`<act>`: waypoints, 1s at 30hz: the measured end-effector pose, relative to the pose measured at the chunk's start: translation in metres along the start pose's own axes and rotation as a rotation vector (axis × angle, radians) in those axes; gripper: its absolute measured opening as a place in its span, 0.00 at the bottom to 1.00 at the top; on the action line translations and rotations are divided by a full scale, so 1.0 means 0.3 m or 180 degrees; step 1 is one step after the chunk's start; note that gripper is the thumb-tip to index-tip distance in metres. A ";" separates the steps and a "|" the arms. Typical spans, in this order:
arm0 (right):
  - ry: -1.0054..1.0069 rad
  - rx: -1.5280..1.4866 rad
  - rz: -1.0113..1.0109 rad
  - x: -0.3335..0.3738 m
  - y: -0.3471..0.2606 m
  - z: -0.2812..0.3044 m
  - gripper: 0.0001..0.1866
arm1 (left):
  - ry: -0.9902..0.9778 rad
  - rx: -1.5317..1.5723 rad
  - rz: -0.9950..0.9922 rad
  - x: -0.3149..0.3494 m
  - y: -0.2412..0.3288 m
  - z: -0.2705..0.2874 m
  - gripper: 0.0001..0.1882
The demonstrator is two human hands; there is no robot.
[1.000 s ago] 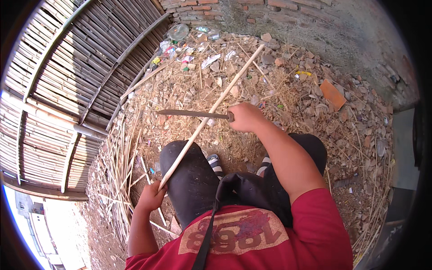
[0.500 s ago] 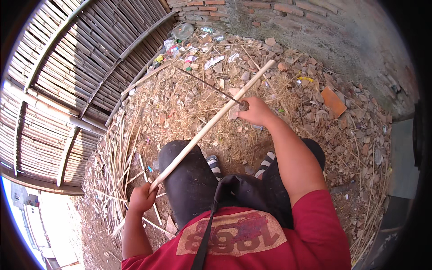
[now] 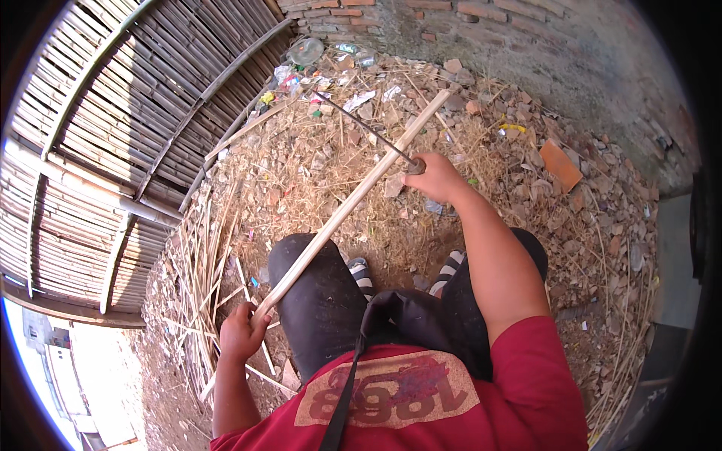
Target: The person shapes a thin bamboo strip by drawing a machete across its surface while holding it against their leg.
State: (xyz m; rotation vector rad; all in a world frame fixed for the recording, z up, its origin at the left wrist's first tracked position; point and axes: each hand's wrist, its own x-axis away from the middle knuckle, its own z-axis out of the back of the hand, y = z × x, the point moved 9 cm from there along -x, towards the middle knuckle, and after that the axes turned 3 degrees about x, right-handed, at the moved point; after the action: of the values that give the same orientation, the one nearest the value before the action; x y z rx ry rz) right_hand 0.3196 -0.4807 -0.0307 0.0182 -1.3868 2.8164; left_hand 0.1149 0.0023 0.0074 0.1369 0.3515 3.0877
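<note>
A long pale wooden stick (image 3: 353, 197) runs slantwise from the lower left across my left knee to the far right. My left hand (image 3: 241, 332) is closed around its near end. My right hand (image 3: 436, 179) grips the short brown handle of a long-bladed knife (image 3: 359, 125) near the stick's far part. The knife's thin dark blade, seen nearly edge-on, crosses the stick and points to the far left. Whether the blade touches the stick I cannot tell.
Thin split strips (image 3: 201, 289) lie heaped on the left, beside a bamboo-slat wall (image 3: 90, 180). Rubble, dry straw and litter (image 3: 308, 79) cover the ground up to a brick wall (image 3: 519, 45). An orange tile piece (image 3: 560, 167) lies at right. My sandalled feet stand between the knees.
The stick has turned in my left hand, showing a different, flatter face, and its far end has shifted slightly left. My right hand and the knife have moved a little right and away.
</note>
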 end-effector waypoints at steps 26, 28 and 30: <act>-0.0153 0.0820 0.0192 0.040 -0.043 0.025 0.16 | 0.0261 0.0338 0.0085 -0.032 0.095 -0.092 0.25; -0.0271 0.1041 0.0207 0.045 -0.059 0.015 0.16 | 0.0266 0.0373 0.0100 -0.034 0.110 -0.097 0.25; -0.0522 0.1095 0.0280 0.069 -0.097 -0.020 0.17 | 0.0280 0.0399 0.0101 -0.032 0.108 -0.106 0.25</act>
State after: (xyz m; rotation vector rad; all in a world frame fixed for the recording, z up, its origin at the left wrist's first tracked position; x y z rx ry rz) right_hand 0.2992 -0.4583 -0.0109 0.1972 -0.9256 3.1529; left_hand 0.1210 -0.0368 -0.0168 0.0095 0.5517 3.1091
